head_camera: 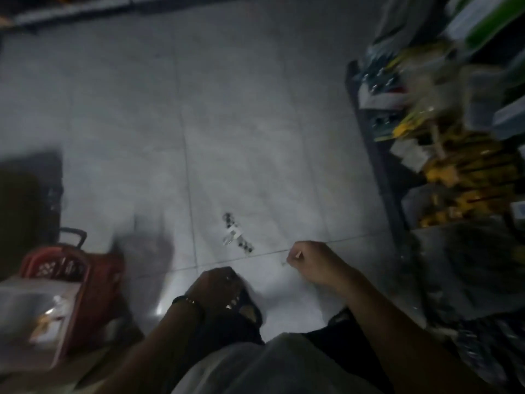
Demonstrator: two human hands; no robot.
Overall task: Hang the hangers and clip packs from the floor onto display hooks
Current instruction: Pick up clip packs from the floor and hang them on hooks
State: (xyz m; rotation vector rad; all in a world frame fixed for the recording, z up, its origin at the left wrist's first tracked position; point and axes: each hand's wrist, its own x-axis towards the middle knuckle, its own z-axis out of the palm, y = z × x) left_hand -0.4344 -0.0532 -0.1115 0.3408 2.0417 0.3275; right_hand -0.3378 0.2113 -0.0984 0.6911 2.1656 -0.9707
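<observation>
Basket [93, 280] left, shelving [380, 155] right of clip pack [235, 237]

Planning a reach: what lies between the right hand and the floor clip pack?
Only bare floor tile separates right hand and clip pack, in the head view.

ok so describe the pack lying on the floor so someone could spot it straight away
Look at the grey tiled floor between the red basket and the display rack. Just ahead of the left hand lies the clip pack. It is the only pack on the bare tiles: a small white card with dark clips either side.
</observation>
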